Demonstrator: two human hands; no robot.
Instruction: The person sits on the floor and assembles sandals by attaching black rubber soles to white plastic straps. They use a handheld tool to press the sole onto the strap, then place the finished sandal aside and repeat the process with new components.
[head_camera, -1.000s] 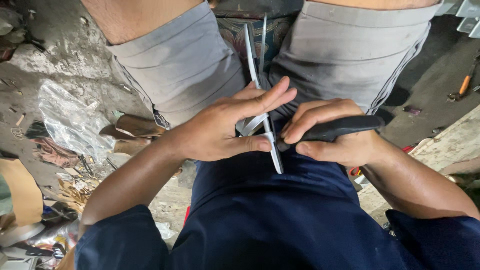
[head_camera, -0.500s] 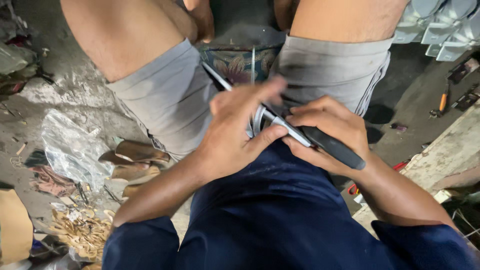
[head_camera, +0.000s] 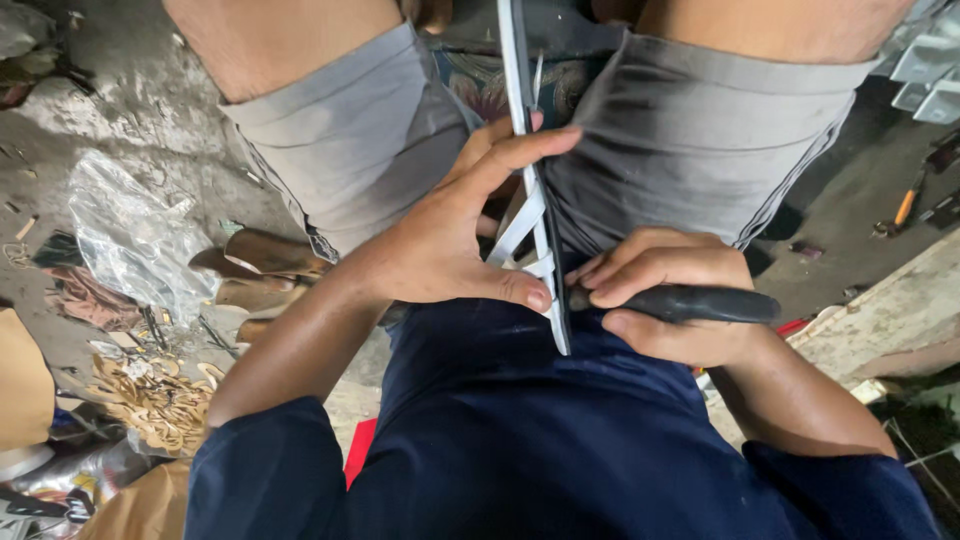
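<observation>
My left hand (head_camera: 455, 235) grips a long pale grey strip-shaped part (head_camera: 522, 110) that stands upright over my lap, thumb pressed near its lower end, fingers wrapped behind it. A thinner grey strip branches off it beside my palm. My right hand (head_camera: 665, 305) is closed around a tool with a black handle (head_camera: 700, 303); the tool's tip meets the strip's lower end and is hidden there. Both hands rest above my grey shorts (head_camera: 690, 140) and dark blue shirt (head_camera: 540, 440).
A crumpled clear plastic bag (head_camera: 135, 235) lies on the dirty concrete floor at left, next to brown wooden pieces (head_camera: 255, 260) and a pile of tan cut-outs (head_camera: 150, 395). An orange-handled tool (head_camera: 905, 205) lies at the right, near a pale slab (head_camera: 890, 320).
The grey strip has swung from a tilt to upright. My left hand's fingers have wrapped around it, and the black-handled tool now lies nearly level instead of slanting down to the right.
</observation>
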